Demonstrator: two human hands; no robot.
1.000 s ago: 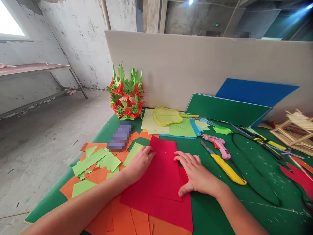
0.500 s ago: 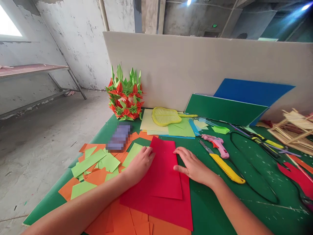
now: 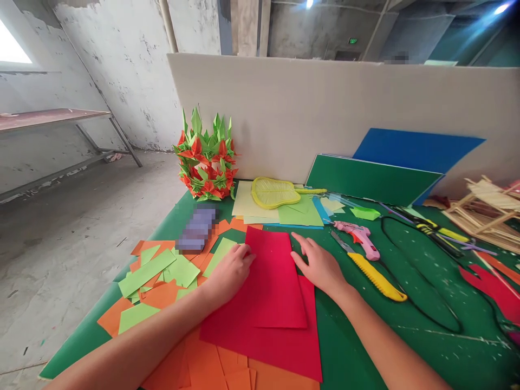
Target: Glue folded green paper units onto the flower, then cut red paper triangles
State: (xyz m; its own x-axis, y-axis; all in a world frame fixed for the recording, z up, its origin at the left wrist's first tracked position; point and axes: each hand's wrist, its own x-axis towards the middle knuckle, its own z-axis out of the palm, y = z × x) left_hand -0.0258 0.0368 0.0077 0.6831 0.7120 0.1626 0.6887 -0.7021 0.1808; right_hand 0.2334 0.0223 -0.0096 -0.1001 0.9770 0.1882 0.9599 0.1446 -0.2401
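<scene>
A sheet of red paper (image 3: 276, 281), its upper layer doubled or laid over a larger red area (image 3: 264, 346), lies in front of me. My left hand (image 3: 231, 271) rests at its left edge, fingers curled and pinched on the paper; the fingertips are partly hidden. At the opposite edge is my right hand (image 3: 319, 265), its thumb and fingers spread, with the index finger extended near the top right corner. Nothing is gripped in the right hand.
Green and orange paper pieces (image 3: 146, 273) lie left, beside a blurred purple block (image 3: 197, 230). A yellow utility knife (image 3: 376, 276) with its blade out and a pink glue gun (image 3: 359, 235) with a black cord lie right. Behind stands a folded-paper ornament (image 3: 207, 157).
My right hand has opened more, its index finger stretching outward along the paper's right edge. The upper red layer's lower right corner has shifted slightly right. My left hand stays at the left edge.
</scene>
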